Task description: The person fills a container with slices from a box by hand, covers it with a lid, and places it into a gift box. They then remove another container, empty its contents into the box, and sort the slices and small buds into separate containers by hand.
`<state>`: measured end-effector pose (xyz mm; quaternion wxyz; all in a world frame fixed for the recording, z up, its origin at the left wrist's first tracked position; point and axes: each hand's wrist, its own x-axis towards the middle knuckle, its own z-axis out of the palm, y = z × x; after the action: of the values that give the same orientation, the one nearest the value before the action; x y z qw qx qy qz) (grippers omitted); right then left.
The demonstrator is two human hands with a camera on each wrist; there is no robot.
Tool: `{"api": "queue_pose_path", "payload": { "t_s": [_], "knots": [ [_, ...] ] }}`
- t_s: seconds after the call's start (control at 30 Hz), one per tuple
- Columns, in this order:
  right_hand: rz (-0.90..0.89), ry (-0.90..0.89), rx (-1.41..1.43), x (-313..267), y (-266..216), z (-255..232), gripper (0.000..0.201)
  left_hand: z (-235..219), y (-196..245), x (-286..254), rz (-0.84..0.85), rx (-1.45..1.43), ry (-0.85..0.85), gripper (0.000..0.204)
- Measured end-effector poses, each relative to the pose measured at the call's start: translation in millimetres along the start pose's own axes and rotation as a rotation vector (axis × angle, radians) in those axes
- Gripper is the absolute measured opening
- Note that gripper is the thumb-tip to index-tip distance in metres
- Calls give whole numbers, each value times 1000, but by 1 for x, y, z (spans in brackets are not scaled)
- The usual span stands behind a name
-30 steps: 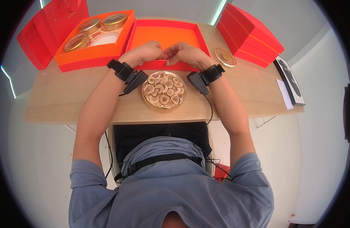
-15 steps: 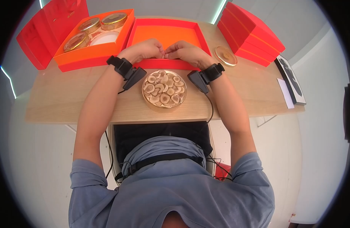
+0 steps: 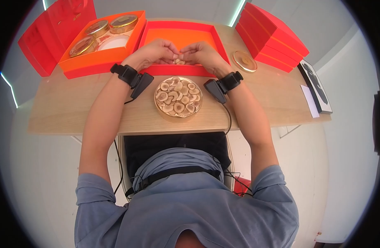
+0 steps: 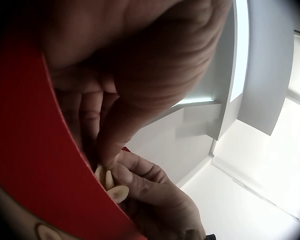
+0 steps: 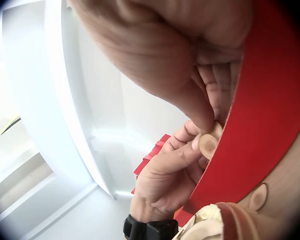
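1. Slices (image 3: 179,62), pale and few, were pinched between both hands just inside the near wall of the open red tray (image 3: 169,71), probably so that dropped bits would land there.
2. Far left: lidded tins (image 3: 98,27) sat in the orange box (image 3: 93,58), apparently seated in an insert to keep them apart.
3. Left hand (image 3: 157,53): fingertips closed on slices.
4. Centre, near side: filled tin (image 3: 178,97) stood uncovered, likely for easy reach.
5. Right hand (image 3: 203,56): thumb and fingers pinching at the same slices.
6. Farther right: round lid (image 3: 244,61) lay aside, leaving the tin's top accessible.
7. Left-wrist view showed one slice (image 4: 109,179) edge-on; right-wrist view gave a round face (image 5: 208,146). Head view alone showed the lid.
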<state>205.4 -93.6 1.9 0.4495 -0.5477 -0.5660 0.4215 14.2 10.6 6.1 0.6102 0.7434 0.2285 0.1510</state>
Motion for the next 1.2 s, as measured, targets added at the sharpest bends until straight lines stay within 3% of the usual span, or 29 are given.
{"api": "queue_pose_path", "payload": {
  "t_s": [0.33,0.73,0.83,1.13,1.2],
  "knots": [
    [-67,122,-14,-10,-13,9,22,2,3,-5,75,-190,-44,26],
    [-85,33,-42,-3,-3,6,28,1,-6,2,48,-138,-47,28],
    [-28,83,-69,-13,-14,3,30,2,-4,-1,63,-199,-21,27],
    [-82,189,-127,-33,-41,-1,31,-2,6,-11,130,-256,-50,27],
    [-90,62,-167,-38,-44,-9,28,-4,5,-11,118,-234,-32,26]
  ]
}}
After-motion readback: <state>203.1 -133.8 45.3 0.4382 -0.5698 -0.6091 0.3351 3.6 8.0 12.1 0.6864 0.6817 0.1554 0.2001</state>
